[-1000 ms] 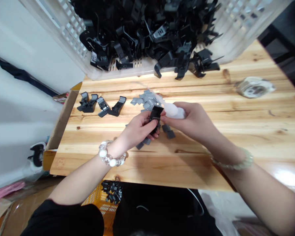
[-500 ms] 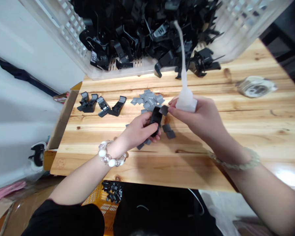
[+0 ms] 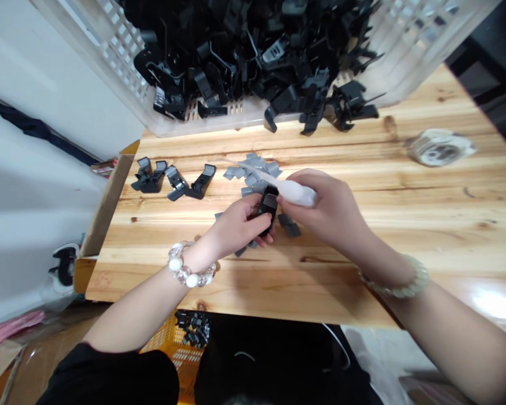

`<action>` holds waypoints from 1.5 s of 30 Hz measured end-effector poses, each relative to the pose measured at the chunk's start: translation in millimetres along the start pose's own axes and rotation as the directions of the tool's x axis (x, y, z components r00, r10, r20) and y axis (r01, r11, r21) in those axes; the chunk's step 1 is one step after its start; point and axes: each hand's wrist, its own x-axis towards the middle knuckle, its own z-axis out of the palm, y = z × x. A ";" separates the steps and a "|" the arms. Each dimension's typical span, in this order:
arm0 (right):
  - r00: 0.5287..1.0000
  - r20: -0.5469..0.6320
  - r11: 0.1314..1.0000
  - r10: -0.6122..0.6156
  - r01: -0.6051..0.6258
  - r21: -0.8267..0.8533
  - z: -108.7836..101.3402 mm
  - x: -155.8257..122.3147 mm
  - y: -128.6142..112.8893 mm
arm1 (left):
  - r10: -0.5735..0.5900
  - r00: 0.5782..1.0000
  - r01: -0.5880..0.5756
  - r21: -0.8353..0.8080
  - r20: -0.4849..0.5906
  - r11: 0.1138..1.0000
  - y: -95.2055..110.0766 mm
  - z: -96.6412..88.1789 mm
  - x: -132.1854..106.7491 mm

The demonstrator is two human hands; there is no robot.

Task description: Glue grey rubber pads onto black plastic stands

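Observation:
My left hand [image 3: 240,224] is closed around a black plastic clip part [image 3: 266,218], held above the table. A small grey pad [image 3: 270,201] lies on the upper face of that part, close to my right fingertips. My right hand [image 3: 320,205] grips a white squeeze bottle [image 3: 298,194] whose long thin nozzle points to the left, over a pile of grey pads [image 3: 253,167]. A few more loose grey pads [image 3: 289,225] lie just below my right fingers, and others show partly under my left hand.
Several black clip parts [image 3: 202,181] stand at the left of the wooden table [image 3: 425,225]. A white crate [image 3: 388,84] heaped with black parts spans the back. A roll of clear tape [image 3: 439,148] lies at the right. Below the front edge is a yellow basket [image 3: 185,360] holding black parts.
The white bottle has tipped from upright to lying leftward in my right hand. The grey pad that was at my right fingertips now sits on the black part.

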 end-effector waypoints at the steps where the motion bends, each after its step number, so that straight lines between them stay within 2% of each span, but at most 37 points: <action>1: 1.000 -0.007 1.000 -0.007 0.007 -0.011 0.7 -0.2 -0.2 | -0.002 1.000 0.002 0.000 -0.002 1.000 0.0 0.1 0.1; 8: 0.997 -0.038 0.996 -0.065 0.063 -0.060 3.8 -3.6 1.6 | 0.002 1.000 -0.002 0.003 -0.012 1.000 -0.4 0.6 -0.4; 27: 0.996 -0.077 0.996 -0.047 0.040 -0.083 5.9 -4.7 2.2 | -0.006 1.000 0.006 0.007 -0.011 1.000 1.3 1.3 -1.6; 34: 0.998 -0.057 0.996 -0.042 0.038 -0.078 5.6 -4.4 1.4 | -0.007 1.000 0.007 0.013 -0.011 1.000 1.2 1.3 -1.1; 45: 0.988 -0.046 0.982 -0.144 0.138 -0.126 8.0 -4.1 7.7 | -0.033 0.999 0.034 0.070 -0.022 0.997 0.6 1.4 -0.5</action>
